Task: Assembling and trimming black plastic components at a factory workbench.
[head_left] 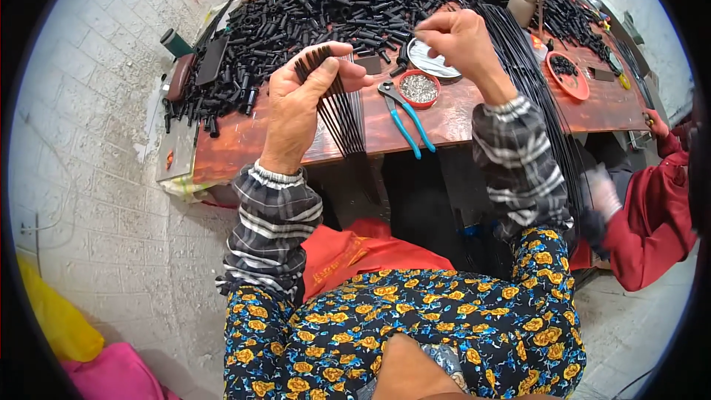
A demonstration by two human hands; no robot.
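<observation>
My left hand is closed around a bundle of thin black rods, which fan downward past the table's front edge. Apart from it, to the right, my right hand is raised with thumb and fingers pinched together; whatever it holds is too small to make out. Below and between the hands lie blue-handled pliers with their jaws pointing away from me. Beside the pliers stands a small red dish of tiny silvery metal pieces. A round pale tray sits just behind, partly hidden by my right hand.
Heaps of short black tubular parts cover the back of the wooden table. Long black rods run along the right. A red plate with black pieces lies farther right, near a co-worker's red sleeve. A beige bottle stands behind.
</observation>
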